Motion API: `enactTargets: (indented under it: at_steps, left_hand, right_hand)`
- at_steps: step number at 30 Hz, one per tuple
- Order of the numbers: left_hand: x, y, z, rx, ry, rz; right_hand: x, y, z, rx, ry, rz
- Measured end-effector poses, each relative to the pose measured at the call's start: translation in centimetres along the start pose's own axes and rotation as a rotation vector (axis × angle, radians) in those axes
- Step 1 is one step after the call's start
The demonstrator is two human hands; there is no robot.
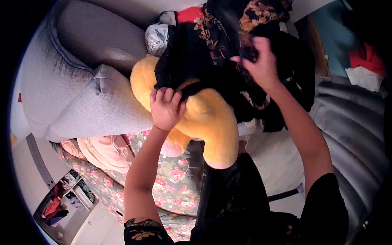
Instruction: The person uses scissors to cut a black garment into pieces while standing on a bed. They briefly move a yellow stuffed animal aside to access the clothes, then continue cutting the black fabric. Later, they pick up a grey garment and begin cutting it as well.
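Note:
A yellow plush toy (220, 122), with rounded legs and a small tail, lies before me with its head end covered by a black garment (186, 52). My left hand (167, 107) has its fingers curled on the garment's edge, against the plush. Farther right, my right hand (263, 65) is blurred, thumb and fingers spread apart, over a dark floral-patterned cloth (220, 46). Whether its fingertips touch that cloth is unclear. More black fabric (294, 61) is heaped beyond the right hand.
A grey upholstered cushion (104, 104) stands at the left. Floral bedding (177, 183) spreads below, with pink fabric (101, 153) on it. To the right are a grey ribbed surface (352, 122) and red cloth (367, 59). An open compartment with clothes (55, 208) shows at lower left.

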State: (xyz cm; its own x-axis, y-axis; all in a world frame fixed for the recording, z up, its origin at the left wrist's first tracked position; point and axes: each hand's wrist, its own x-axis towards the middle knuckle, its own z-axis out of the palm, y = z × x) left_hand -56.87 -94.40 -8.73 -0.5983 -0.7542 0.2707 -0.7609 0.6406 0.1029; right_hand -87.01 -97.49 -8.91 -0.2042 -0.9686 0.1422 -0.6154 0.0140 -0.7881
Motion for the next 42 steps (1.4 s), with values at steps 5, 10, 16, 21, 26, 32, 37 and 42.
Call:
enactTargets:
  at_steps: [5,10,16,21,26,32,37,42]
  left_hand:
    - [-1.2,-0.1,-0.3,-0.164,0.012,0.035]
    - [-1.1,-0.8,-0.6,-0.259,0.011,0.082]
    - [2.3,0.8,-1.3,-0.296,0.009,-0.113]
    - [12.2,2.6,1.2,0.012,-0.053,-0.205]
    - [18.0,2.9,10.1,-0.026,-0.406,-0.514]
    - [14.3,12.3,12.4,-0.292,-0.361,-0.130]
    - [10.2,11.2,8.4,-0.471,-0.419,-0.241]
    - [7.0,9.8,4.6,-0.444,-0.484,-0.277]
  right_hand:
    - [2.3,0.2,10.1,-0.059,-0.215,-0.051]
    - [0.7,0.9,14.0,-0.014,-0.263,0.032]
    - [-4.5,4.5,11.7,0.681,-0.280,0.182]
    - [-6.6,2.3,1.0,0.669,-0.186,0.231]
    - [0.1,0.0,-1.9,0.137,0.087,-0.156]
    - [9.4,5.0,0.4,-0.505,-0.035,-0.244]
    - [8.5,9.0,-0.9,-0.468,0.000,-0.250]
    - [7.3,15.0,-4.7,-0.307,0.157,0.038]
